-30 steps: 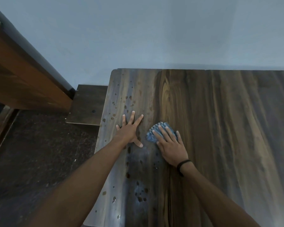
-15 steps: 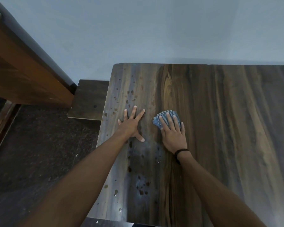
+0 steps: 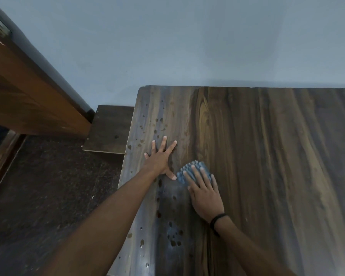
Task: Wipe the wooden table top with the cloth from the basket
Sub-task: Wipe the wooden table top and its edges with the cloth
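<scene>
Wiping looked barely begun: the right hand (image 3: 204,194), grip flat and open, pressed the blue cloth (image 3: 180,176) onto the tabletop (image 3: 267,156) beside the splayed, empty left hand (image 3: 159,160), with dark spots (image 3: 173,238) nearby unwiped.

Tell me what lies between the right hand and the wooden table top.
The blue cloth, pressed flat under the right hand; the head view shows it.

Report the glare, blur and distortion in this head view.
Head view: dim, bluish light; a pale sheen down the left of the table top; the wide lens tilts the door frame; right hand and cloth look sharp.
</scene>
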{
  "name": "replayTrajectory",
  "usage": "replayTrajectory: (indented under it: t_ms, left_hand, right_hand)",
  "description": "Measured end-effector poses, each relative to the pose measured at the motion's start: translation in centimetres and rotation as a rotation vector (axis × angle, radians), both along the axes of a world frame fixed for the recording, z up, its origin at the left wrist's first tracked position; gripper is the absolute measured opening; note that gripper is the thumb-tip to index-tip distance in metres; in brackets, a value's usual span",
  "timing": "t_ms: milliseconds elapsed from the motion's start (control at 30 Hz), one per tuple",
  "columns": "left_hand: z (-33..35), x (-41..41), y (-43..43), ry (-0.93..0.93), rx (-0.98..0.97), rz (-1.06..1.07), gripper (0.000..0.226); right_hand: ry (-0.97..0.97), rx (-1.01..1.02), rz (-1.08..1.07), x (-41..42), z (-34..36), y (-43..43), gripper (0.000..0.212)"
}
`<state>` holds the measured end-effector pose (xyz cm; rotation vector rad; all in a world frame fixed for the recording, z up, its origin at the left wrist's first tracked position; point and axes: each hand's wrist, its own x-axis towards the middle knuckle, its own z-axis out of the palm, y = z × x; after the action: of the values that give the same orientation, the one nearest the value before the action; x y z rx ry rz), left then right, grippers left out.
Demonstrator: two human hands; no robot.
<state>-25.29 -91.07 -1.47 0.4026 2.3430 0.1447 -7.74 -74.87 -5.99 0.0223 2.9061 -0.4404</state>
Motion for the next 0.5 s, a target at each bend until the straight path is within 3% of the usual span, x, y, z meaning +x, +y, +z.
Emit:
replayTrajectory:
  t_ms: [100,267,400,500]
  left_hand:
    - [0.1,-0.2,0.0,0.002,0.002,0.0,0.145]
    - [0.0,0.1,-0.4,0.019,0.033,-0.005,0.141]
    - [-0.6,1.7,-2.2,0.009,0.036,-0.032,0.14]
    - [-0.8,2.9,-3.2,0.024,0.013,-0.094,0.143]
  right_hand:
    - [-0.013,0.022,0.04,0.0,-0.1,1.5,0.054]
    - [-0.04,-0.004,-0.142,-3.8,0.7,2.2,0.054]
    - [0.019,0.03,0.026,3.6,0.2,0.5,0.055]
    - [0.033,0.054,0.088,3.1,-0.3,2.5,0.054]
